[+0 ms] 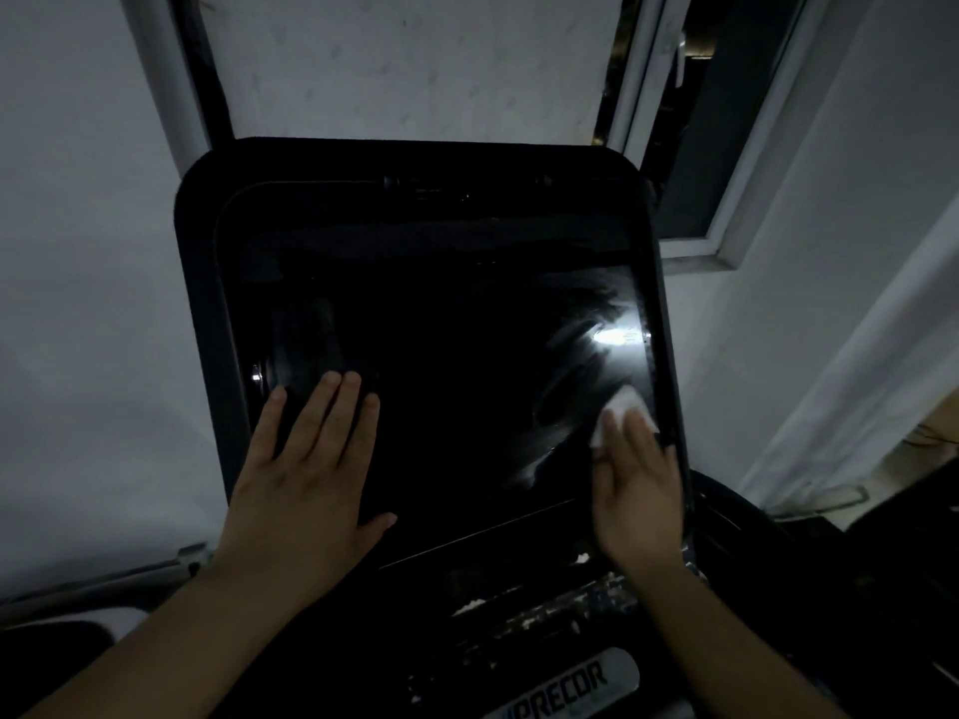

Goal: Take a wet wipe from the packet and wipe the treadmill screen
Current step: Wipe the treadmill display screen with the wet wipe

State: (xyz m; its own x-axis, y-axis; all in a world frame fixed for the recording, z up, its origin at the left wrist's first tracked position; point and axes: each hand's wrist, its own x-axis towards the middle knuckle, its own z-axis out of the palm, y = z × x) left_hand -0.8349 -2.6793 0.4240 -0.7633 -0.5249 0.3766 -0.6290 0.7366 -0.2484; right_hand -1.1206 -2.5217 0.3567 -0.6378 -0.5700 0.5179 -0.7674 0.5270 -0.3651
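The black treadmill screen [441,365] fills the middle of the view, tilted up toward me in a dark room. My left hand [306,469] lies flat on its lower left part, fingers straight and spread. My right hand [635,485] presses a white wet wipe [622,407] against the screen's lower right edge with straight fingers; the wipe peeks out above the fingertips. Wet streaks and a bright light reflection [612,337] show on the right side of the glass. The wipe packet is not in view.
Below the screen is the console [545,625] with worn, flaking keys and a silver PRECOR badge [565,687]. White walls lie to the left and right, a window frame [726,147] at the upper right, and a handrail [104,578] at the lower left.
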